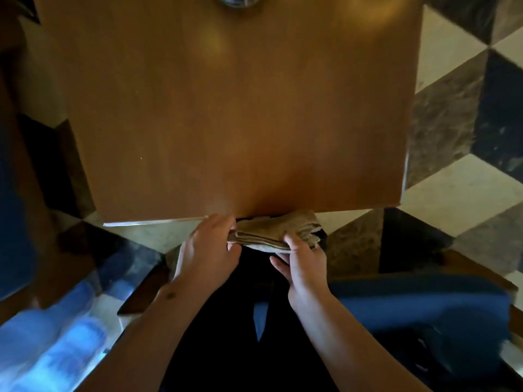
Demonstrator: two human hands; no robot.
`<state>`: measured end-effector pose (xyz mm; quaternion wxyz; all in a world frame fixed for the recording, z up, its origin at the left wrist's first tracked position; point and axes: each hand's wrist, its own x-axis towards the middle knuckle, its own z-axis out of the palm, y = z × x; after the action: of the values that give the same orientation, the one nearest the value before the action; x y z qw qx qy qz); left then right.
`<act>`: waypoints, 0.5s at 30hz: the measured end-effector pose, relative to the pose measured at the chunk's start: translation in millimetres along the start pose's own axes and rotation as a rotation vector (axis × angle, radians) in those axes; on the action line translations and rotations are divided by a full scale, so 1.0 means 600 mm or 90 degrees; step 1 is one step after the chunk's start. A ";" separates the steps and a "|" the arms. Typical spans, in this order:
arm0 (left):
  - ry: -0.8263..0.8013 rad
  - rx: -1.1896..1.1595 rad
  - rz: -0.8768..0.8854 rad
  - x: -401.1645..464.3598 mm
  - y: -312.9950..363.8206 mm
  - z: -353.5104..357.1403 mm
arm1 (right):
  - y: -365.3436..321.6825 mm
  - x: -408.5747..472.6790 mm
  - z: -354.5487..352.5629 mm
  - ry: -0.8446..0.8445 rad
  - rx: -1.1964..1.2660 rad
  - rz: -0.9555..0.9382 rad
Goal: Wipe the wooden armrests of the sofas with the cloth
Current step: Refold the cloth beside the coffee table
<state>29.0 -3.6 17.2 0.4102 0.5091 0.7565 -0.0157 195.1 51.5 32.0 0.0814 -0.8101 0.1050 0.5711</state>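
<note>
One folded, tan-grey cloth (pixel 276 232) sits between both hands, just off the near edge of the square brown wooden table (pixel 226 108), its long axis running left to right along that edge and its stacked folds facing the person. The left hand (pixel 208 250) pinches the cloth's left end, fingers curled around it, and the right hand (pixel 304 258) grips the right end with the thumb on top and fingers underneath. One table, one cloth, two hands. At the table's far edge a single rounded shiny metal object (pixel 237 0) is cut off by the frame. Below the table lies a checkered floor of dark and pale stone tiles (pixel 464 176). Near-right of the table is one blue cushioned seat (pixel 424 304); near-left, blurred blue plastic bottles (pixel 56 343), count unclear.
</note>
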 end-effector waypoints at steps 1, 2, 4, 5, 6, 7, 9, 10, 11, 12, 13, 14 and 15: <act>0.003 -0.009 -0.006 0.006 -0.002 0.002 | -0.003 0.005 0.005 -0.010 -0.009 0.002; 0.001 -0.017 -0.017 0.013 -0.003 0.002 | -0.006 0.014 0.011 -0.011 -0.009 0.002; 0.004 -0.031 -0.053 0.031 -0.004 0.001 | -0.020 0.025 0.028 -0.012 -0.014 -0.002; 0.009 -0.034 -0.068 0.045 -0.005 0.000 | -0.031 0.031 0.041 -0.019 -0.018 -0.006; 0.011 -0.031 -0.076 0.059 -0.004 -0.005 | -0.042 0.037 0.052 -0.027 -0.020 -0.013; 0.014 -0.025 -0.074 0.077 -0.006 -0.008 | -0.054 0.041 0.064 -0.030 -0.021 -0.017; 0.008 -0.018 -0.062 0.113 -0.006 -0.019 | -0.076 0.054 0.085 -0.030 -0.039 -0.027; -0.007 -0.022 -0.061 0.131 -0.006 -0.024 | -0.085 0.060 0.094 -0.029 -0.052 -0.031; -0.026 -0.029 -0.065 0.151 -0.008 -0.028 | -0.095 0.063 0.104 -0.028 -0.064 -0.032; -0.047 -0.041 -0.073 0.170 -0.010 -0.031 | -0.103 0.070 0.114 -0.024 -0.076 -0.034; -0.065 -0.053 -0.079 0.189 -0.013 -0.033 | -0.112 0.076 0.122 -0.022 -0.086 -0.034; -0.081 -0.068 -0.081 0.206 -0.015 -0.032 | -0.120 0.083 0.129 -0.025 -0.092 -0.034; -0.093 -0.086 -0.082 0.222 -0.021 -0.032 | -0.128 0.086 0.136 -0.030 -0.098 -0.029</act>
<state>-11.5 99.6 -59.7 0.4957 0.4280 0.7552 -0.0281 157.9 142.3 -43.3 0.0345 -0.8025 0.0403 0.5943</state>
